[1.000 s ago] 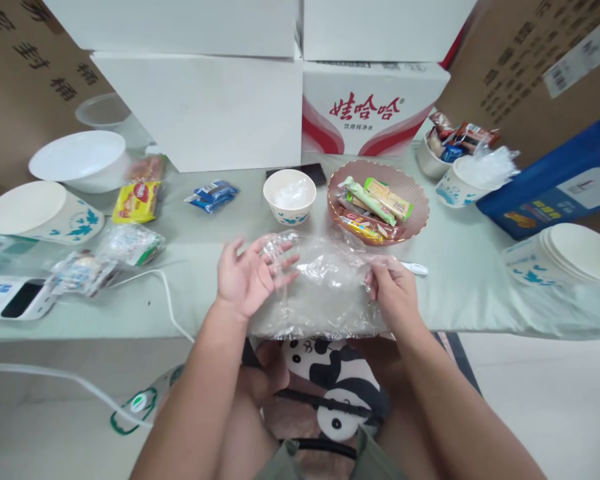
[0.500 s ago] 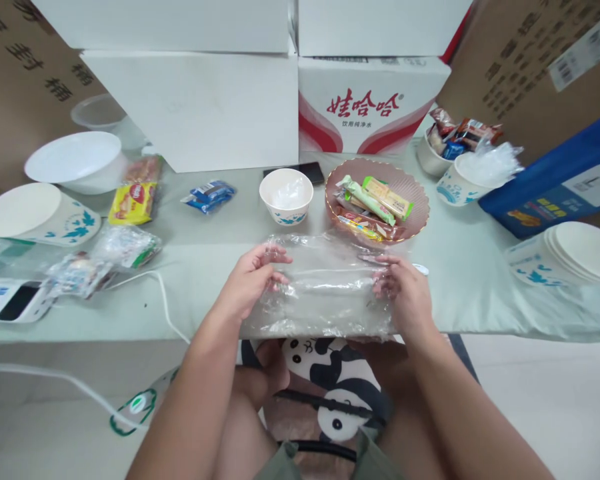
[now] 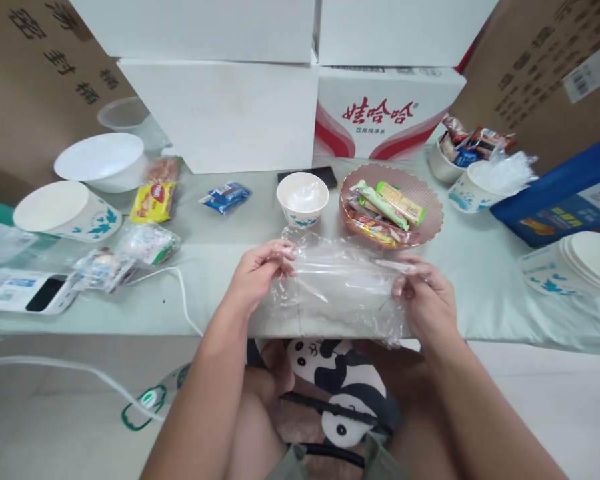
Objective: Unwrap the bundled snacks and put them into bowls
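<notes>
A clear plastic bag (image 3: pixel 337 280) stretches between my two hands above the table's front edge. My left hand (image 3: pixel 266 268) pinches its left side between thumb and fingers. On the opposite side, my right hand (image 3: pixel 426 290) grips the bag with curled fingers, where a narrow pale strip shows at the top. Just beyond the bag stands a paper bowl (image 3: pixel 303 215) with blue leaf prints and clear plastic inside. Next to it, a pink ribbed bowl (image 3: pixel 427 193) with a gold rim holds several wrapped snacks (image 3: pixel 387 203).
To the left lie blue packets (image 3: pixel 227 197), a yellow packet (image 3: pixel 153 202), clear packets (image 3: pixel 150 243), a white device (image 3: pixel 23 290) and a white cable (image 3: pixel 183 287). Paper bowls (image 3: pixel 555 267) and a blue bag (image 3: pixel 565 193) stand right. White boxes (image 3: pixel 220 117) line the back.
The view has shifted a little to the left. My right hand has drawn its side of the bag outward and bunched it more; the left hand still holds the other side.
</notes>
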A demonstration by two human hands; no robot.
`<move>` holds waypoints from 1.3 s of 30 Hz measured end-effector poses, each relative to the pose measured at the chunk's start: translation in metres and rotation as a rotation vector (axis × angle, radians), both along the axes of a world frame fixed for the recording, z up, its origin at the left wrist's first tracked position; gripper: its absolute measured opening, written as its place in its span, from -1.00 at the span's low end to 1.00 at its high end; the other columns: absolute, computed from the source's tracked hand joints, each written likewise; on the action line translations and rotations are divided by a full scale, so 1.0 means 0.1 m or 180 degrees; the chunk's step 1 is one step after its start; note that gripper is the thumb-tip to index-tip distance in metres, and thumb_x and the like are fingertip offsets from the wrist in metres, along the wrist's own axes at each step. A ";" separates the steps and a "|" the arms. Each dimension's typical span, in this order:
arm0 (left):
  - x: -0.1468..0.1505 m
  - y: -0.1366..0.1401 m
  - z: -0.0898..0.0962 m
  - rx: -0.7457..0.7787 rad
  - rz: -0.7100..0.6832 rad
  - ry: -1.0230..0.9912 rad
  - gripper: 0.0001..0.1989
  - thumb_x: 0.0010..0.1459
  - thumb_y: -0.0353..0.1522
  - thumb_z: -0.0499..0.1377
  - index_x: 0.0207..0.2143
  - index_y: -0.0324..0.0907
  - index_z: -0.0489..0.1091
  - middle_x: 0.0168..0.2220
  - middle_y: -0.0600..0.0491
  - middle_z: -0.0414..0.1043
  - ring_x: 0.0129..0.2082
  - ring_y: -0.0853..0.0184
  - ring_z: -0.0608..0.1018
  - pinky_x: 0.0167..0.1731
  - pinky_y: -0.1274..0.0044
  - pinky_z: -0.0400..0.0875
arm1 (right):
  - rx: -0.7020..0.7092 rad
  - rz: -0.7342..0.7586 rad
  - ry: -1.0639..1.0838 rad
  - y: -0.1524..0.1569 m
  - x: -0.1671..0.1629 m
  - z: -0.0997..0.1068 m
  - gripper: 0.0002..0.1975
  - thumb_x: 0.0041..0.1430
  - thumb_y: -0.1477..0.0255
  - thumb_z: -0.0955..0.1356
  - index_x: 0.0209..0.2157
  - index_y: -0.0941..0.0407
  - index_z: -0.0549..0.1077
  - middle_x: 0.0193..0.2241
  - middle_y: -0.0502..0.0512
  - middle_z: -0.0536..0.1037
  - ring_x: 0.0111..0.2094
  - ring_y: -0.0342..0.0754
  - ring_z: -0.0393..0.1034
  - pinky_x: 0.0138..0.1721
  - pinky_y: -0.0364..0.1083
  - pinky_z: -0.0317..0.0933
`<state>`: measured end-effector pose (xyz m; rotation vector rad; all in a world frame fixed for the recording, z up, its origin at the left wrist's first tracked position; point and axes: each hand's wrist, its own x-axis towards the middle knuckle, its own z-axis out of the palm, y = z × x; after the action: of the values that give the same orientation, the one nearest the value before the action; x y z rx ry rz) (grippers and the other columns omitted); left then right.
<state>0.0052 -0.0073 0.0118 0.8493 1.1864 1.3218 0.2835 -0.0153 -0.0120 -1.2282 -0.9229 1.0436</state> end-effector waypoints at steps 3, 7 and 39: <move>-0.04 -0.02 0.02 0.0362 0.0229 -0.0212 -0.84 -0.17 -0.57 0.34 -0.69 -0.23 0.50 -0.20 -0.05 0.53 -0.42 0.45 0.55 -0.45 0.63 0.42 | 0.0219 -0.0009 0.0338 0.00 0.00 0.01 -0.73 -0.11 0.44 0.51 -0.62 0.12 0.34 -0.16 -0.02 0.54 -0.63 -0.32 0.23 -0.62 -0.18 0.08; -0.08 -0.03 0.04 0.0016 0.0014 -0.0084 -0.92 -0.20 -0.50 0.40 -0.56 -0.20 0.59 -0.09 -0.03 0.49 -0.36 0.45 0.54 -0.37 0.60 0.48 | 0.0166 0.0065 0.0534 0.03 0.02 0.02 -0.68 -0.20 0.48 0.54 -0.68 0.14 0.31 -0.12 -0.01 0.50 -0.49 -0.27 0.28 -0.48 -0.16 0.21; -0.18 -0.02 0.16 -0.0603 -0.0741 -0.0334 -0.65 -0.28 -0.55 0.18 -0.39 -0.16 0.63 0.12 -0.05 0.44 -0.17 0.23 0.65 -0.71 0.77 0.28 | 0.0017 0.0674 0.0328 0.07 0.39 0.01 -0.73 0.02 0.15 0.51 -0.29 -0.01 0.56 -0.37 0.01 0.58 -0.34 -0.07 0.50 -0.19 -0.03 0.41</move>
<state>-0.0127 -0.0096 0.0282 0.7468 1.0764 1.0352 0.3228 -0.0079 -0.0105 -1.0779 -0.9898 1.2592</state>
